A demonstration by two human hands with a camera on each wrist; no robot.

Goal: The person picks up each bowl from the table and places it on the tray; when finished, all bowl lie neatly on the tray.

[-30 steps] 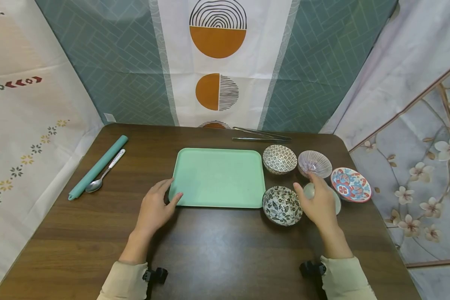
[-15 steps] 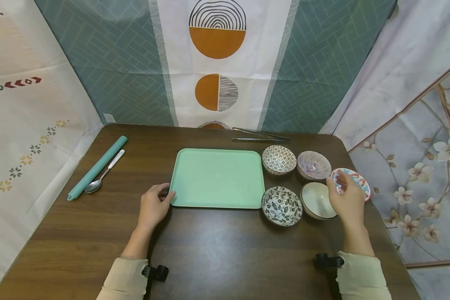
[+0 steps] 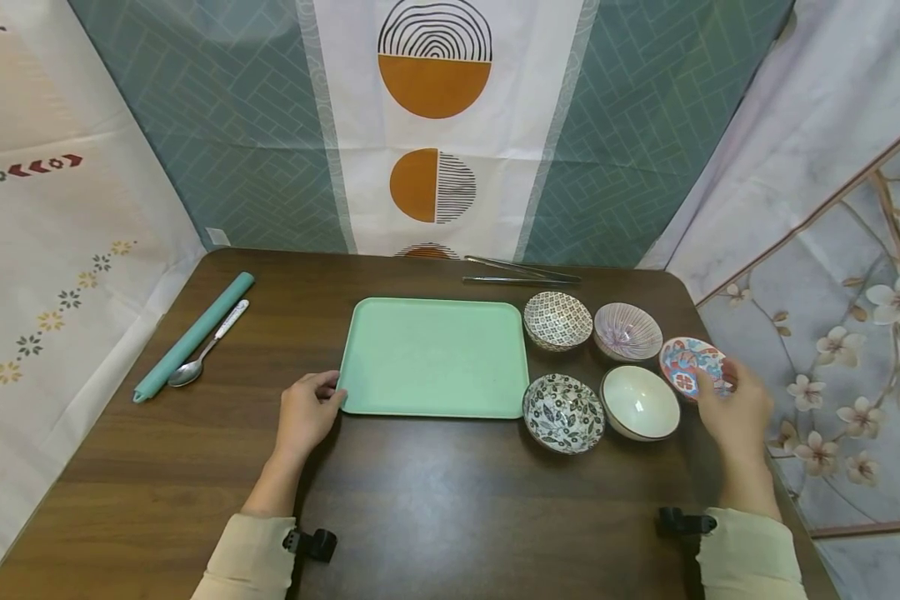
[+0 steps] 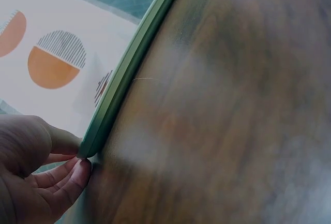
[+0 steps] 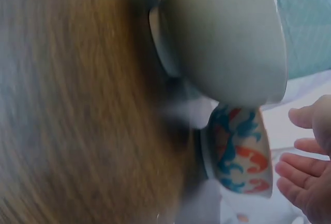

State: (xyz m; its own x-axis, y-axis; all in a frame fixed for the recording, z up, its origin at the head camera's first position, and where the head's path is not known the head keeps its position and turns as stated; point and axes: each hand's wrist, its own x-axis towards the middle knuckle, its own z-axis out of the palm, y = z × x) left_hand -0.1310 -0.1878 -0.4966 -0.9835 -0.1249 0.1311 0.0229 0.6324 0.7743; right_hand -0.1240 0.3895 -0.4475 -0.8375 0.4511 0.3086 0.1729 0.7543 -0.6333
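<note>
My left hand pinches the near left corner of the light green tray; in the left wrist view, its fingertips meet at the tray's corner. Over the right side of the red, blue and white patterned bowl hovers my right hand, its fingers loosely bent. From the right wrist, a gap shows between those fingers and the patterned bowl. A plain cream bowl stands just left of the patterned one.
Between tray and cream bowl is a black floral bowl. Behind stand a brown-patterned bowl and a purple-striped bowl. Thin metal chopsticks lie at the back edge. A spoon and a rolled teal mat lie left.
My right hand has moved right from above the cream bowl to the patterned bowl. My left hand has drawn in its fingers at the tray's corner. The bowls and tray stay in place.
</note>
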